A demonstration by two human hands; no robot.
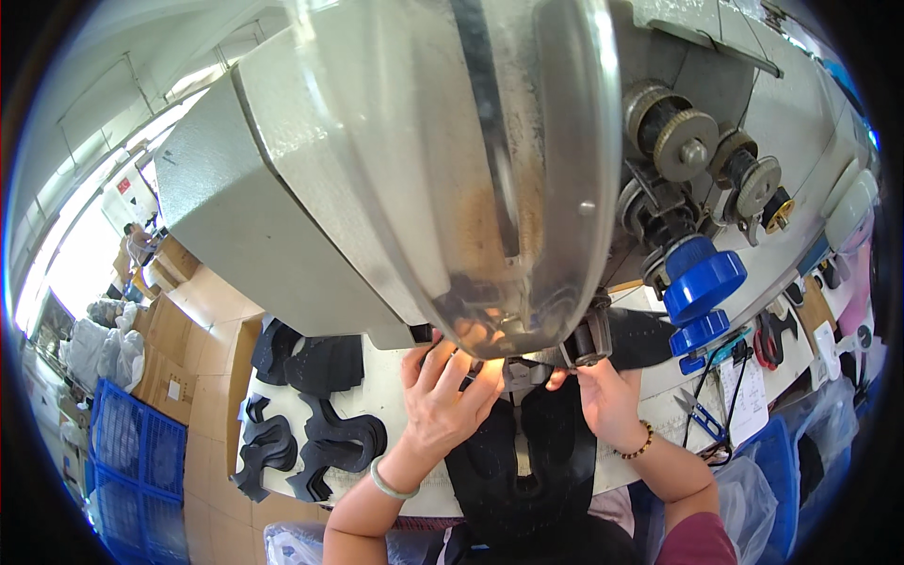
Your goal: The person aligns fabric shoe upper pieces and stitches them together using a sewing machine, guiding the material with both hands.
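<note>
A large sewing machine [311,188] fills the upper middle, with a clear curved guard [565,169] in front of its head and a lamp glow below. Under its presser area lies a black cut piece [560,443] with a slot down its middle, like a shoe upper, hanging toward my lap. My left hand [446,395] is on the left of the needle area, fingers bent, with fingertips partly hidden behind the guard. On the other side my right hand [609,403] pinches black material between thumb and fingers. The needle itself is hidden.
Stacks of curved black pieces [344,438] and squarer black pieces [325,364] lie on the white table's left. Blue snips [702,417] and red-handled scissors [768,347] lie at right. Blue crates [137,443] and cardboard boxes stand on the floor; another person [139,243] is far left.
</note>
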